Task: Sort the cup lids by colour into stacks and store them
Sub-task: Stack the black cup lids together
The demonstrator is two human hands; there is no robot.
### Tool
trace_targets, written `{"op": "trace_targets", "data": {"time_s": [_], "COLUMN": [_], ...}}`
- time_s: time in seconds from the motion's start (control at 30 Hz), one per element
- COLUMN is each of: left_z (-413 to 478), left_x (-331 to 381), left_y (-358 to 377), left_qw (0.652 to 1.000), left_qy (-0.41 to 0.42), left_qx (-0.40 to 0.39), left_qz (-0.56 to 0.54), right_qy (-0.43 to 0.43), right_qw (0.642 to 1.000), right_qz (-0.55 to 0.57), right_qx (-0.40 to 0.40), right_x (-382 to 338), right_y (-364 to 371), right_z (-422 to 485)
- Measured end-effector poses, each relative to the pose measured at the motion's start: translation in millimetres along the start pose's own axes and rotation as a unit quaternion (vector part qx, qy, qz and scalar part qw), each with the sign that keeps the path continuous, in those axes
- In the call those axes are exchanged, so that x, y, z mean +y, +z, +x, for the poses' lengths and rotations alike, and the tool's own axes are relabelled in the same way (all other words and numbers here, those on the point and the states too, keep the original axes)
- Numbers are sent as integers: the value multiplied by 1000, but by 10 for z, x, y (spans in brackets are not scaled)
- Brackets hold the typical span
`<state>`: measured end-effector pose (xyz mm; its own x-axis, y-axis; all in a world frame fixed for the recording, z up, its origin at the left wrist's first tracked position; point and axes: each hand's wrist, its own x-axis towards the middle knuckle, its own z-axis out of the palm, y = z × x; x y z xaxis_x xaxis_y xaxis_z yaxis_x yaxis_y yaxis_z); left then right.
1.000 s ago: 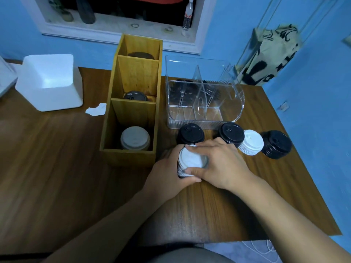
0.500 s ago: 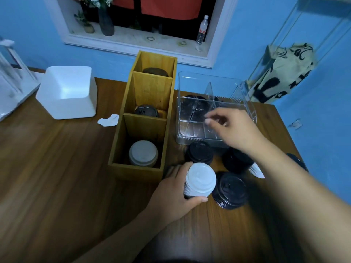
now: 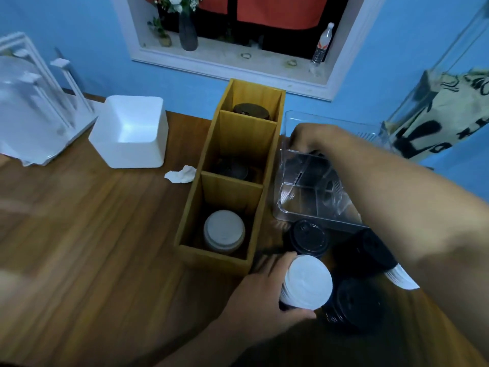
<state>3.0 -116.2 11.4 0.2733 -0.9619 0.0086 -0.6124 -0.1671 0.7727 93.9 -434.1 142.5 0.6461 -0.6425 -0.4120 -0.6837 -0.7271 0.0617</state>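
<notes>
— Gripping what, the left hand (image 3: pixel 260 300)?
— Curled round a white lid stack (image 3: pixel 308 284) on the table (image 3: pixel 92 247), just right of the wooden organiser (image 3: pixel 232 176).
— And the right hand (image 3: pixel 315 139)?
— Reaching into the clear bin (image 3: pixel 315 186), well apart from that stack. Grip: cannot tell. Black lid stacks (image 3: pixel 308 237) sit between.

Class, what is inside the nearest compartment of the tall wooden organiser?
The wooden organiser's nearest compartment holds a pale round lid atop something; what lies beneath is covered.
</notes>
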Motion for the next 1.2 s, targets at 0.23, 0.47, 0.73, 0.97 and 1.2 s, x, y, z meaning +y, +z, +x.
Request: {"op": "trace_targets", "data": {"time_s": [0.23, 0.47, 0.73, 0.97, 1.2], "left_z": [-7, -17, -17, 5, 22], "left_x": [6, -2, -39, -113, -109], "left_y": [-18, -12, 22, 83, 86], "left_qw": [1000, 1000, 999, 999, 999], "left_qy": [7, 19, 25, 9, 2], "left_qx": [6, 19, 30, 41, 36], "left_qz": [-2, 0, 2, 5, -4], "right_qy": [18, 8, -24, 129, 219], "right_qw": [977, 858, 636, 567, 470], "right_qz": [192, 456, 720, 780, 807], "right_qx": [87, 235, 277, 231, 281], "right_x": [-28, 265, 590, 870, 1056], "right_y": [46, 56, 567, 1775, 2571], "right_z": [11, -446, -1807, -2924, -3356]}}
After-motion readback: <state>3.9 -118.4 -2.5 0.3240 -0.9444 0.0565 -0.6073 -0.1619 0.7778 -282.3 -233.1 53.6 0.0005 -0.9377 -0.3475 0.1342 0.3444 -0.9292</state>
